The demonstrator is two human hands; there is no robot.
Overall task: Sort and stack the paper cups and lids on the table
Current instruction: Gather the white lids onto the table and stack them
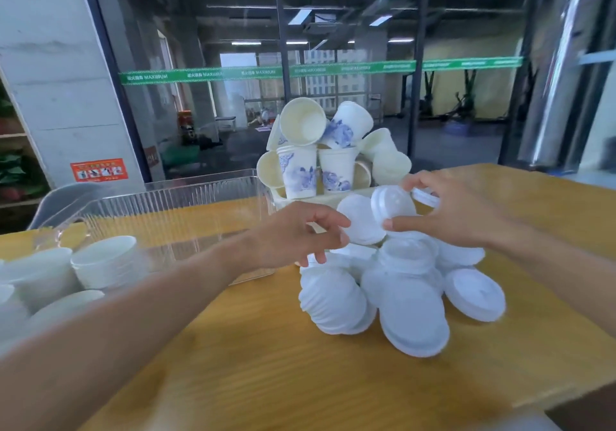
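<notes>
A heap of white plastic lids [405, 294] lies on the wooden table [266, 364] in front of me. Behind it, white paper cups with blue flower print [300, 170] are piled in a jumble, some upright, some tipped over. My right hand [456, 210] pinches a white lid [391, 202] between thumb and fingers above the heap. My left hand [296, 234] grips another white lid [361, 220] by its edge, right beside the first one. The two lids overlap in the air.
A clear ribbed plastic bin [173, 204] stands at the left of the table. Stacks of white lids or bowls [106, 260] sit at the near left. A glass wall is behind the table. The table's right edge runs near my right forearm.
</notes>
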